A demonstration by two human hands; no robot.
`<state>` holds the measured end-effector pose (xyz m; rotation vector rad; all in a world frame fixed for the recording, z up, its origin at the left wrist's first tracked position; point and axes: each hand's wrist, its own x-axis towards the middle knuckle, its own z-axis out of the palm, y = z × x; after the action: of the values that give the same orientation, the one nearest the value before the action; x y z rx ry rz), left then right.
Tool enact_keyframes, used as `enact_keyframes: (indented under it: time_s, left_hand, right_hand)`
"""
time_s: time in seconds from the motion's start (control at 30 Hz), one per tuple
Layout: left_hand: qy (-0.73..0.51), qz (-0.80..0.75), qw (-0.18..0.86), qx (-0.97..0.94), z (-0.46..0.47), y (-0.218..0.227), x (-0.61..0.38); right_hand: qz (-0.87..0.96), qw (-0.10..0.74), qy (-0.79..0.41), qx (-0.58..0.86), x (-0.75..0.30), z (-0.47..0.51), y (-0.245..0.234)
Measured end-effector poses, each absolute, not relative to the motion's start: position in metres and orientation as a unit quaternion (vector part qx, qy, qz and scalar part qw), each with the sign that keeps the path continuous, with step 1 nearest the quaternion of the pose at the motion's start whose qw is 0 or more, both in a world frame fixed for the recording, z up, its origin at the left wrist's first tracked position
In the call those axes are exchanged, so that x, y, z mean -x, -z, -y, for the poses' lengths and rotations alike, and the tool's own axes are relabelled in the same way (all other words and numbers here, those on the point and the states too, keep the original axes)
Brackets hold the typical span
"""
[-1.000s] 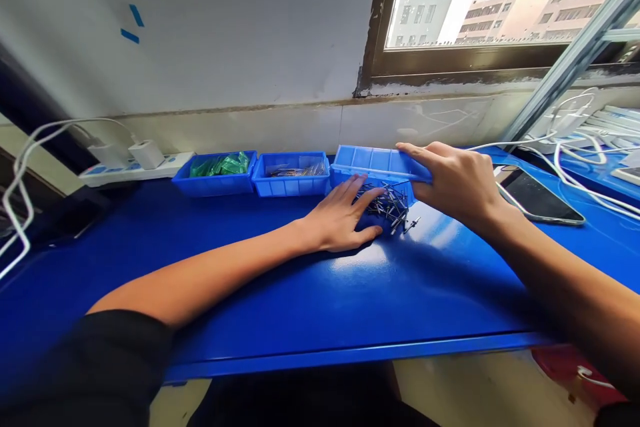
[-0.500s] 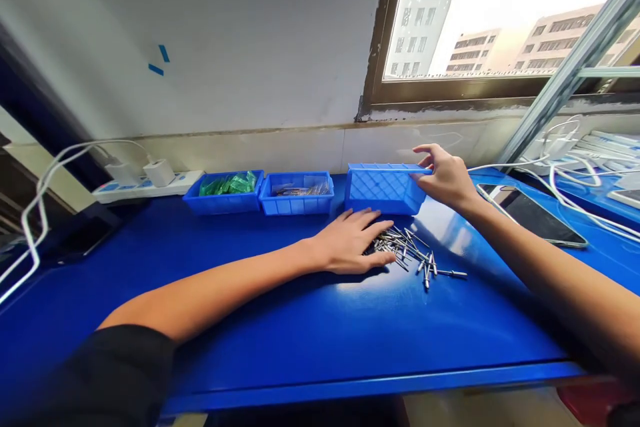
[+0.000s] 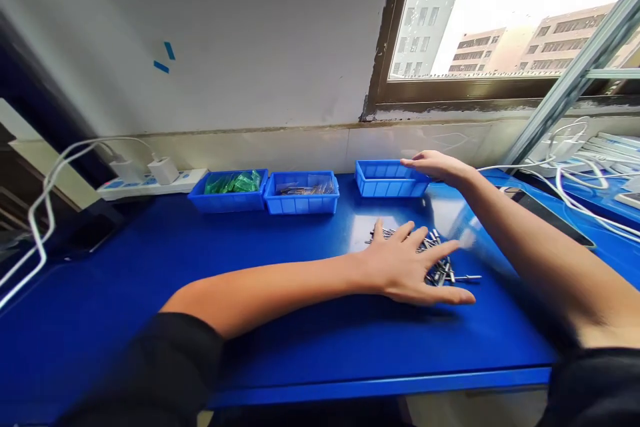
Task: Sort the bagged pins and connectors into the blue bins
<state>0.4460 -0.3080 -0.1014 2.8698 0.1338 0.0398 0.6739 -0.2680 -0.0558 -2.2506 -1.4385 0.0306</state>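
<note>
Blind rivets (image 3: 441,272) lie in a loose silvery pile on the blue table. My left hand (image 3: 407,260) is spread over this pile, fingers apart, hiding part of it; nothing is gripped in it. Behind the pile a small blue plastic bin (image 3: 393,187) sits upright near the wall. At its right end my right hand (image 3: 440,165) holds the rim, its fingers reaching over the top and its thumb mostly hidden. What I can see of this bin's inside holds nothing.
To the left stand a blue bin of green plastic bags (image 3: 230,202) and a blue bin of small clear packets (image 3: 303,205). A white power strip (image 3: 187,181) is further left. On the right lie a phone-like black device (image 3: 550,215) and white cables (image 3: 580,203).
The right-hand bin went from tipped, with its underside towards me, to upright. My left hand moved right and nearer across the rivets, spreading its fingers. My right hand stayed at the bin's right end.
</note>
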Motion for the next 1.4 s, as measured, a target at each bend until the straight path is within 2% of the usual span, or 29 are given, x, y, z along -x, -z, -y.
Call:
enact_keyframes:
  time_s: [0.1,0.17,0.2,0.33,0.43,0.53,0.67,0.83,1.03,1.13,1.33,1.4]
  left_hand:
    - [-0.032,-0.034,0.121,-0.991,0.308,0.099,-0.443]
    - [-0.06,-0.029,0.117,-0.991,0.302,0.094,-0.439]
    - [-0.073,-0.028,0.117,-0.99,0.297,0.092,-0.436]
    - [-0.116,-0.034,0.121,-0.985,0.269,0.088,-0.414]
    - [-0.096,-0.021,0.109,-0.989,0.252,0.092,-0.391]
    - [-0.054,-0.041,0.098,-0.993,0.247,0.098,-0.37]
    - [-0.058,-0.048,0.095,-0.993,0.253,0.103,-0.36]
    - [-0.069,-0.068,0.093,-0.991,0.257,0.106,-0.364]
    - [-0.111,-0.09,0.086,-0.986,0.256,0.109,-0.363]
    - [-0.164,-0.108,0.121,-0.973,0.255,0.11,-0.365]
    - [-0.301,-0.259,0.3,-0.868,0.24,0.105,-0.368]
    - [-0.308,-0.265,0.31,-0.859,0.234,0.101,-0.358]
  right_hand:
    - [0.501,0.274,-0.023,0.82,-0.646,0.313,0.056]
    - [0.569,0.294,0.026,0.767,-0.631,0.36,0.068]
    - [0.612,0.282,0.054,0.737,-0.624,0.384,0.077]
    - [0.711,0.133,0.062,0.688,-0.61,0.445,0.122]
    - [0.724,0.119,0.03,0.678,-0.6,0.435,0.136]
    - [0.769,0.151,-0.012,0.621,-0.583,0.4,0.13]
    - [0.804,0.181,-0.049,0.565,-0.553,0.361,0.12]
    - [0.808,0.22,-0.053,0.543,-0.536,0.34,0.118]
    - [0.824,0.225,-0.029,0.519,-0.538,0.325,0.115]
    - [0.828,0.239,-0.022,0.506,-0.539,0.321,0.115]
    - [0.822,0.252,-0.03,0.511,-0.54,0.323,0.113]
    - [0.823,0.247,-0.031,0.51,-0.541,0.325,0.113]
